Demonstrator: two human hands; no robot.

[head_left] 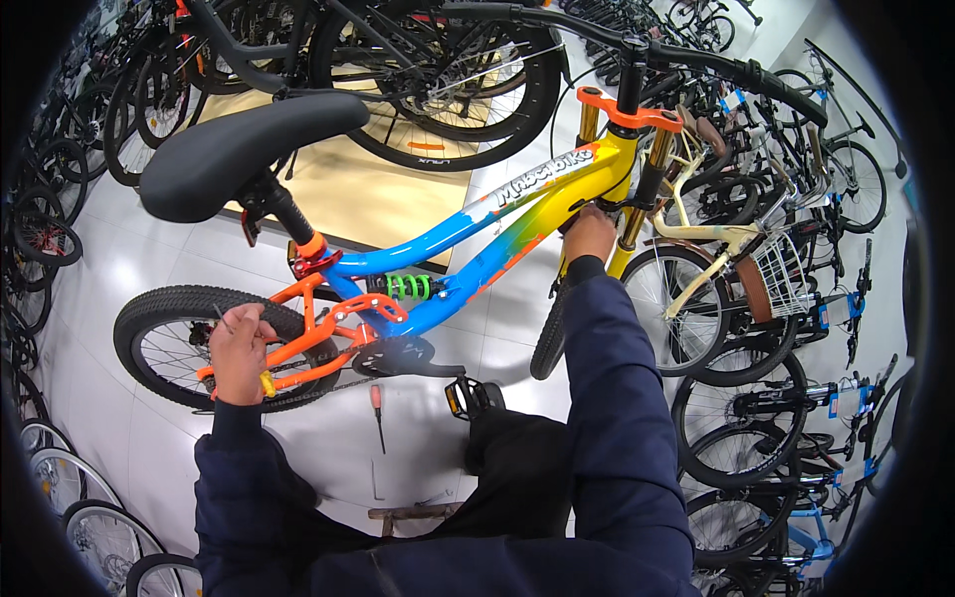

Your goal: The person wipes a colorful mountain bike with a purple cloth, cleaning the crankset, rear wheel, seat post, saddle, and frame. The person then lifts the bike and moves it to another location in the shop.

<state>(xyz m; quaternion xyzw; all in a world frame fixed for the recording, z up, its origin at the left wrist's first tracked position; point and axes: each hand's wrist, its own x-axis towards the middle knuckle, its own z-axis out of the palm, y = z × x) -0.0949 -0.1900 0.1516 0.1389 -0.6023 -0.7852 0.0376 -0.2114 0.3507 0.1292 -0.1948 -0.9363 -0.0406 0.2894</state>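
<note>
A child-size mountain bike stands across in front of me, its blue and yellow frame [428, 249] joined to an orange rear part. My left hand [239, 348] is closed beside the rear wheel [159, 338]. A thin dark tip shows above its fingers and a yellow end [268, 384] below the palm, apparently one slim tool; its middle is hidden. My right hand [590, 237] is at the underside of the frame's front, behind the gold fork [654, 164]. Its fingers curl in there, and what they grip is hidden. The black saddle [254, 149] is at upper left.
A red-handled screwdriver [377, 403] and a hex key [375, 481] lie on the floor near a small wooden stool [413, 512]. Another bike's black wheel [438, 159] stands behind the frame. A cream bike with a white basket [781, 269] and several others crowd the right side.
</note>
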